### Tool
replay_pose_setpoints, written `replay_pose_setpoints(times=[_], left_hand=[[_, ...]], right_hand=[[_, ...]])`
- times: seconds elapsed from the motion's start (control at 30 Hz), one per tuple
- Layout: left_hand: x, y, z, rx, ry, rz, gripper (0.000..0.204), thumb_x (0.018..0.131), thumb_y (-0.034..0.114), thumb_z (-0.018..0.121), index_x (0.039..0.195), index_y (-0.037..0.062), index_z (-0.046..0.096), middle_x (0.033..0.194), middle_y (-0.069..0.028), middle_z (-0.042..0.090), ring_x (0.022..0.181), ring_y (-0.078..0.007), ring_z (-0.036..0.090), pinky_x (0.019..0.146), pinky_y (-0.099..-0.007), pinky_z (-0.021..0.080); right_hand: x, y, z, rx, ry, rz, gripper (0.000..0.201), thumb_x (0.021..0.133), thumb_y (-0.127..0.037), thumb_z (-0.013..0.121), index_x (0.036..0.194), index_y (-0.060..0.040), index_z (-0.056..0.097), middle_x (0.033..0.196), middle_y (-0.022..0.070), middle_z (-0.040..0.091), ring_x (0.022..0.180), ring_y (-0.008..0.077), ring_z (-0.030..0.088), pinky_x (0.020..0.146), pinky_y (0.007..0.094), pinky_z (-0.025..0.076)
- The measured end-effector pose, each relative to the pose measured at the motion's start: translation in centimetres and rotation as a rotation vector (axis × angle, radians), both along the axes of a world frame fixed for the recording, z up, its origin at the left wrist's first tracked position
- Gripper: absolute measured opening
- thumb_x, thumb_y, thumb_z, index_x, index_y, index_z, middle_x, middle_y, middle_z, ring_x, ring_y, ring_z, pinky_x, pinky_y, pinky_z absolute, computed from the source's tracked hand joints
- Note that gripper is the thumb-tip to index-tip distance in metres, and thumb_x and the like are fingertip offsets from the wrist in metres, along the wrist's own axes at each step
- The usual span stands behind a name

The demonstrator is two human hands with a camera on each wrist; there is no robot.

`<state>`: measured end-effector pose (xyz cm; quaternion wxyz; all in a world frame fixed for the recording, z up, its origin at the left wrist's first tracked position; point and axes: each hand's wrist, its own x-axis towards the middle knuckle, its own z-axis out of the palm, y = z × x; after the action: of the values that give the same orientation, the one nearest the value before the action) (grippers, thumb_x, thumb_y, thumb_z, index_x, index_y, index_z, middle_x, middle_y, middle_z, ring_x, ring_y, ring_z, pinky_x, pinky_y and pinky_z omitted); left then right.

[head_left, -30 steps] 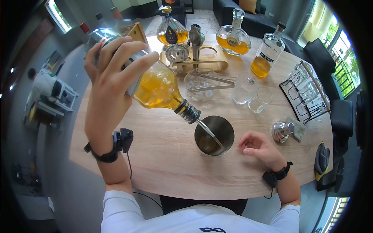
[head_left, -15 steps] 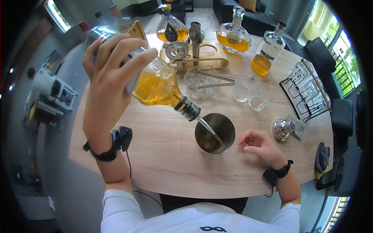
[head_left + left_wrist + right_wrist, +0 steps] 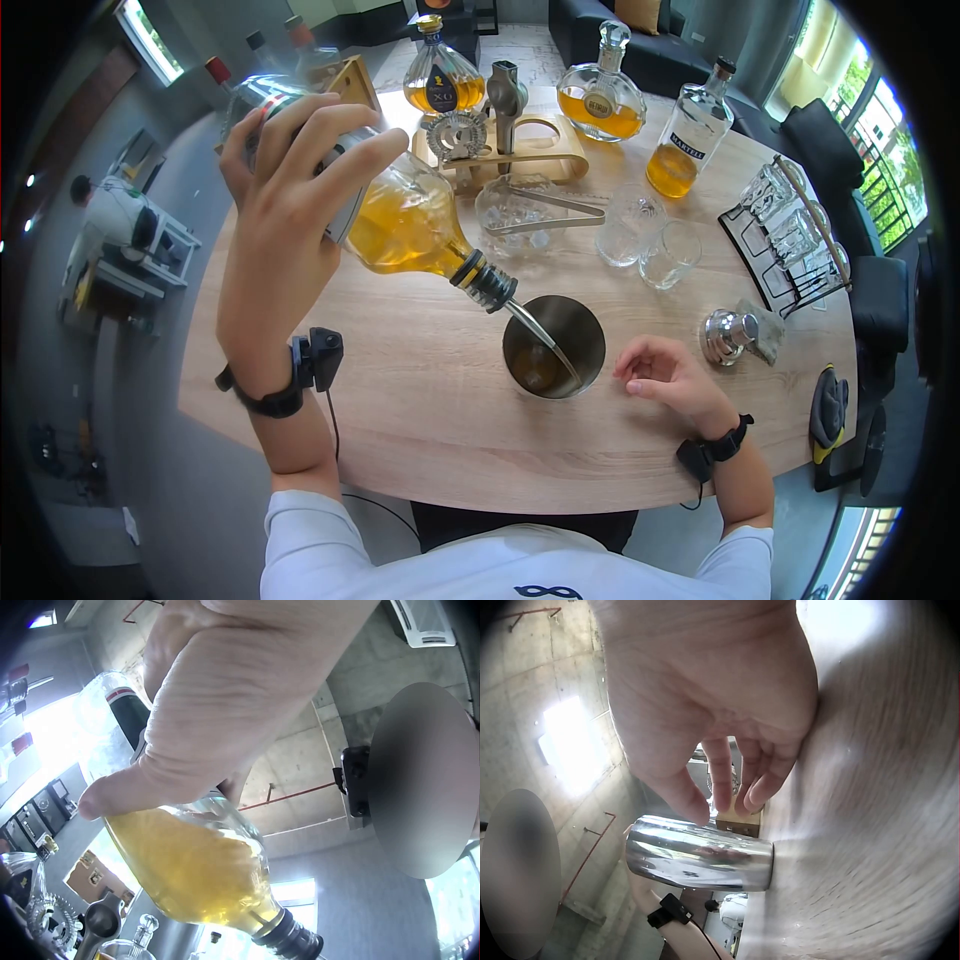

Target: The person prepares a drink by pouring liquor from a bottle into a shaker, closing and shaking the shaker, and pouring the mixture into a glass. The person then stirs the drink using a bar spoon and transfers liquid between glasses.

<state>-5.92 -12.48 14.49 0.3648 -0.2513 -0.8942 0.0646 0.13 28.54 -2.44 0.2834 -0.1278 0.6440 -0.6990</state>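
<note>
One left grip is clasping a clear amber-filled glass bottle, seemingly pouring into the central silver metal cup; right grip is resting loose; I'm expecting righting next.

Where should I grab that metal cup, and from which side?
Probably grip the metal cup mid-height around its wall, from the right: it stands upright, the right hand is beside it, the spout of the bottle enters from the left.

Table: pale wood grain, curved front edge on my head feed.
Metal tin: upright, near front edge.
Mid-table: I log ice bowl, two glasses.
Far side: wooden stand, decanter, Martell bottle.
Right: wire glass rack, shaker cap.
</note>
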Motion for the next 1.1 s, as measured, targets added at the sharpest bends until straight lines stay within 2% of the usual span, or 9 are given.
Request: replay_pose_setpoints(times=[0.47, 0.87, 1.1], left_hand=[[-0.2, -0.2, 0.0, -0.007, -0.025, -0.012, 0.076, 0.066, -0.012, 0.082, 0.129, 0.0270, 0.067, 0.133, 0.0050, 0.063, 0.139, -0.0202, 0.049, 0.126, -0.0468, 0.021], [-0.3, -0.3, -0.1, -0.007, -0.037, -0.006, 0.073, 0.069, -0.014, 0.080, 0.129, 0.0257, 0.067, 0.133, 0.0042, 0.064, 0.139, -0.0215, 0.050, 0.125, -0.0478, 0.022], [-0.5, -1.1, -0.1, 0.019, -0.159, -0.043, 0.071, 0.070, -0.015, 0.080, 0.127, 0.0247, 0.067, 0.129, 0.0021, 0.064, 0.134, -0.0227, 0.051, 0.122, -0.0472, 0.026]], right_hand=[[0.0, 0.0, -0.2, -0.008, 0.010, -0.003, 0.029, 0.090, -0.002, 0.079, 0.116, -0.0018, 0.067, 0.110, 0.0019, 0.067, 0.100, 0.0094, 0.062, 0.093, 0.0263, 0.050], [0.0, 0.0, 0.0, 0.005, 0.031, 0.006, 0.028, 0.090, -0.002, 0.079, 0.116, -0.0020, 0.067, 0.111, 0.0024, 0.068, 0.100, 0.0094, 0.062, 0.093, 0.0262, 0.051], [0.0, 0.0, -0.1, 0.006, 0.008, 0.002, 0.026, 0.092, -0.004, 0.078, 0.116, -0.0018, 0.067, 0.110, 0.0024, 0.068, 0.099, 0.0090, 0.062, 0.092, 0.0261, 0.051]])
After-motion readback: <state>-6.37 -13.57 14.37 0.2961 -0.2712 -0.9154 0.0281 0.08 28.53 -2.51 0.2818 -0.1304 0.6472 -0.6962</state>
